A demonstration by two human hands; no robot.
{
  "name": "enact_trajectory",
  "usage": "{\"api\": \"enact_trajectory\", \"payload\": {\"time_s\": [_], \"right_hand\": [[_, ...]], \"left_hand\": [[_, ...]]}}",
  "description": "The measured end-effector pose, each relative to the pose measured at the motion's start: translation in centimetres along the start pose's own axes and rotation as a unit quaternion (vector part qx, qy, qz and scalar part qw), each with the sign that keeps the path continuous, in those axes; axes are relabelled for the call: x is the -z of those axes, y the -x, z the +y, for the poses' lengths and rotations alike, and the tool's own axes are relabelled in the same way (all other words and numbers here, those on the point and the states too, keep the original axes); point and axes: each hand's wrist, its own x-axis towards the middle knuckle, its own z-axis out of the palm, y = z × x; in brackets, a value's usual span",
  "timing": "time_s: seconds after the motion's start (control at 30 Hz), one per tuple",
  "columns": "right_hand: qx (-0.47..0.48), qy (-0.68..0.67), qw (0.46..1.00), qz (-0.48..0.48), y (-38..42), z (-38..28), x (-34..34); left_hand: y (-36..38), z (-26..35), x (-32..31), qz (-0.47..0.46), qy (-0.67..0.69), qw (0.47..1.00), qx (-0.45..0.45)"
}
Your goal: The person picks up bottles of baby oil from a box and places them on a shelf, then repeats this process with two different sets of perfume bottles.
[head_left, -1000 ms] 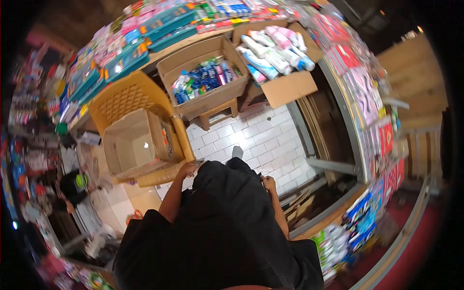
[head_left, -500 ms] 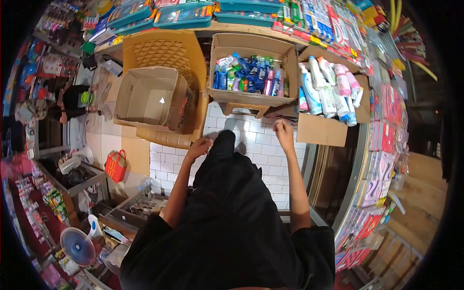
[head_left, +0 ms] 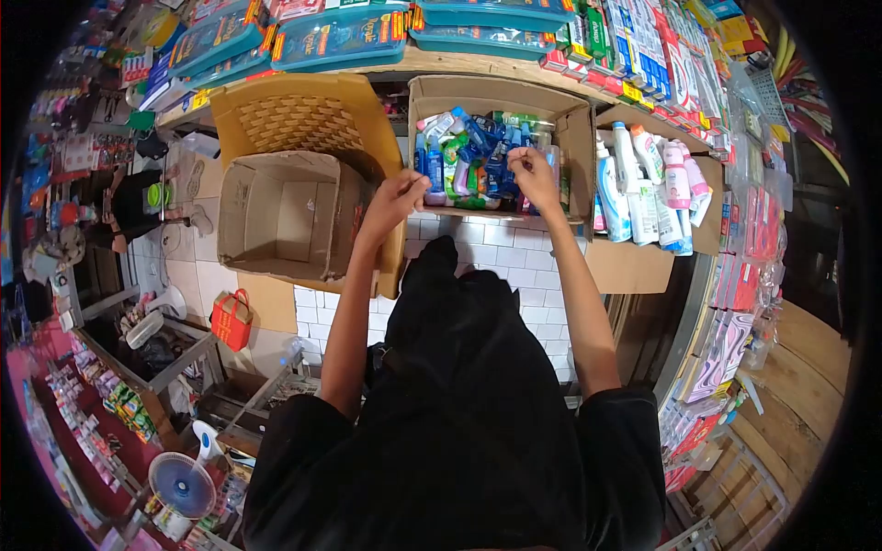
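A cardboard box (head_left: 577, 151) full of small bottles (head_left: 459, 170), mostly blue with some green and pink, stands in front of me. At its near left corner is my left hand (head_left: 398, 204), fingers curled in with nothing showing between them. My right hand (head_left: 536, 179) is over the right part of the bottles, fingertips bent together toward the thumb, and no bottle shows inside its grip. Left of the bottles, a second cardboard box (head_left: 276, 216) with a bare bottom rests on a yellow-brown woven-back plastic chair (head_left: 303, 110).
An opened carton (head_left: 634, 266) of white, pink and blue bottles is at right. Behind stands a wooden shelf (head_left: 441, 62) of teal cases and toothpaste boxes. Packaged goods hang along the right. A red bag (head_left: 231, 320), a fan (head_left: 182, 484) and another person (head_left: 138, 207) are at left.
Both hands have moved forward from beside my body to the bottle box, the right one over the bottles. The camera view has shifted slightly.
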Motion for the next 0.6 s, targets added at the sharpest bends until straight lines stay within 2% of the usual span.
{"api": "enact_trajectory", "payload": {"time_s": [0.07,0.17,0.2,0.3,0.43,0.47,0.57,0.6], "right_hand": [[-0.02,0.009,1.0,-0.009,-2.1,1.7,-1.0],[-0.051,0.081,0.995,-0.01,-4.2,1.3,-2.2],[-0.021,0.1,0.995,0.005,-4.9,1.8,-2.8],[-0.034,0.134,0.99,0.004,-7.1,3.1,-4.9],[-0.056,0.189,0.978,-0.069,-9.1,4.6,-7.5],[-0.06,0.201,0.974,-0.088,-9.2,5.0,-8.0],[-0.014,0.285,0.948,-0.142,-9.0,6.6,-9.5],[-0.08,0.276,0.946,-0.153,-8.7,6.6,-10.1]], "left_hand": [[-2.6,0.3,0.8,-0.022,-0.028,0.999,0.01],[-6.2,-0.6,0.7,-0.025,-0.001,0.999,0.028],[-7.3,-1.1,0.9,-0.045,0.006,0.998,0.044],[-10.0,-3.0,0.1,-0.039,0.017,0.999,0.03],[-13.7,-7.6,-0.9,-0.012,-0.071,0.995,0.069],[-14.5,-9.3,-1.5,0.027,-0.077,0.997,0.007],[-15.7,-9.4,-2.7,0.054,-0.154,0.986,0.032],[-16.4,-9.7,-2.8,0.044,-0.172,0.981,0.075]]}}
